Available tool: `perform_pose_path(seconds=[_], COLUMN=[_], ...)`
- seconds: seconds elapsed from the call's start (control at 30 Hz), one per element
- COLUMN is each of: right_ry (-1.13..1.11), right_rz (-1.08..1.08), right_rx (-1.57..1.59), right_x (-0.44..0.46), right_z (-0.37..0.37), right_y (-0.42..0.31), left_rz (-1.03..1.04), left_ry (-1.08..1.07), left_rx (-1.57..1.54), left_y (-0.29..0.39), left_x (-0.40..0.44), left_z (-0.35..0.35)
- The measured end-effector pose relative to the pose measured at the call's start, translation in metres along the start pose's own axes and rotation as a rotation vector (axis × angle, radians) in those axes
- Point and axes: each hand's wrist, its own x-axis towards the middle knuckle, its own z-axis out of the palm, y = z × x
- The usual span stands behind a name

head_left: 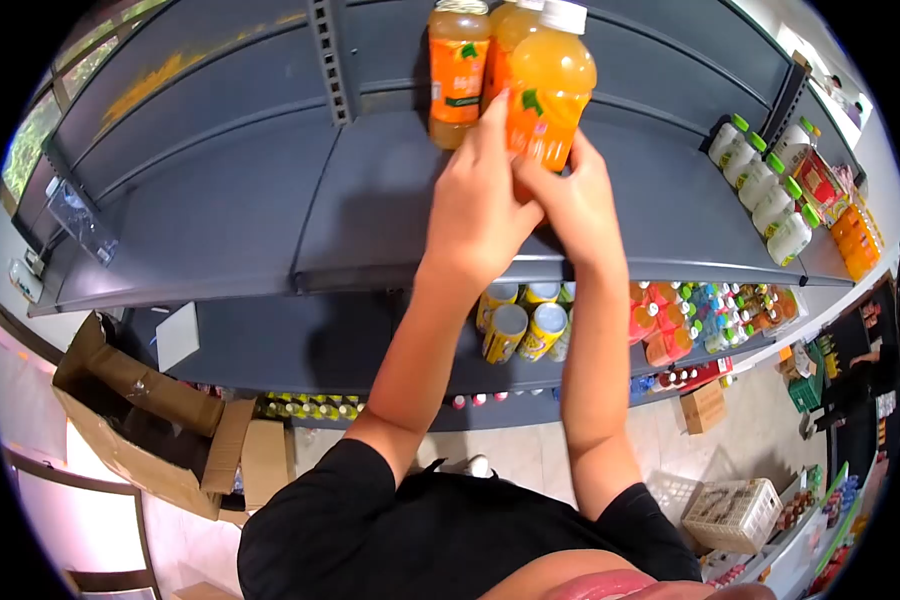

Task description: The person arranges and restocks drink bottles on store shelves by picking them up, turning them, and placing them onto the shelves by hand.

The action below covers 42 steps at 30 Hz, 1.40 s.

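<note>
Both of my hands are closed around the lower part of an orange juice bottle (550, 85) with a white cap, over the dark grey shelf (390, 190). My left hand (480, 200) grips its left side, and my right hand (575, 195) wraps the bottom and right side, thumbs close together. Just left of it stands a jar-like bottle (459, 75) with an orange label and amber contents. Another orange bottle (510, 30) is partly hidden behind the held one. Whether the held bottle touches the shelf is hidden by my hands.
White bottles with green caps (760, 180) line the shelf's right end, beside orange drinks (856, 238). Yellow cans (525, 325) and colourful bottles (670, 320) stand on the shelf below. An opened cardboard box (150, 420) sits lower left; a white crate (733, 515) is lower right.
</note>
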Motion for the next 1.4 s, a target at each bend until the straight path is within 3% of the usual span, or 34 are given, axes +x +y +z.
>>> perform_pose_path(seconds=[0.1, 0.2, 0.33, 0.47, 0.57, 0.77, 0.9, 1.0, 1.07, 1.1, 1.17, 1.2, 1.23, 1.27, 1.3, 1.33, 1.4], right_ry=[0.022, 0.197, 0.271, 0.533, 0.467, 0.374, 0.454, 0.149, -0.217, -0.284, 0.128, 0.541, 0.672, 1.054, 1.372, 1.688, 1.807], right_rz=[-0.059, -0.224, -0.386, -0.043, 0.223, -0.094, -0.346, -0.446, -0.256, -0.166, 0.043, 0.184, 0.232, 0.3, 0.438, 0.588, 0.605], right_rx=[0.206, -0.016, 0.202, 0.793, 1.046, 0.962, 0.867, 1.198, 1.431, 1.539, 1.678, 1.416, 1.418, 1.288, 1.155, 1.002, 0.946], right_x=[-0.007, -0.007, -0.017, -0.004, 0.002, -0.003, -0.058, -0.13, -0.198, -0.238, -0.344, -0.4, -0.445, -0.509, -0.541, -0.573, -0.656], right_z=[0.003, -0.008, -0.019, -0.022, -0.032, -0.021, -0.032, -0.077, -0.125, -0.14, -0.149, -0.145, -0.134, -0.127, -0.098, -0.067, -0.009], right_y=[-0.007, -0.003, 0.009, 0.0, 0.004, 0.004, 0.003, 0.029, 0.066, 0.086, 0.123, 0.133, 0.144, 0.179, 0.169, 0.156, 0.165], left_rz=[0.101, 0.112, 0.174, 0.202, 0.189, 0.374, 0.703, 0.776, 0.711, 0.774, 0.674, 0.61, 0.54, 0.241, 0.044, 0.181, 0.432], left_ry=[0.054, -0.061, -0.181, -0.25, -0.259, -0.114, -0.067, -0.209, -0.526, -0.687, -1.156, -1.258, -1.355, -1.761, -1.771, -1.753, -1.679], left_rx=[-0.143, -0.135, -0.161, -0.072, 0.025, -0.065, -0.203, -0.223, -0.399, -0.532, -0.505, -0.52, -0.53, -0.46, -0.701, -0.685, -0.7], left_y=[-0.004, 0.01, 0.018, 0.021, 0.024, 0.02, 0.03, 0.057, 0.051, 0.05, 0.029, 0.01, -0.008, 0.004, -0.011, -0.014, -0.027], left_x=[0.0, -0.002, 0.002, 0.004, 0.001, -0.004, -0.011, -0.073, -0.139, -0.169, -0.249, -0.293, -0.336, -0.336, -0.375, -0.398, -0.446], left_z=[0.005, 0.006, 0.012, 0.017, 0.016, 0.011, 0.023, 0.041, 0.056, 0.065, 0.076, 0.085, 0.094, 0.078, 0.079, 0.077, 0.056])
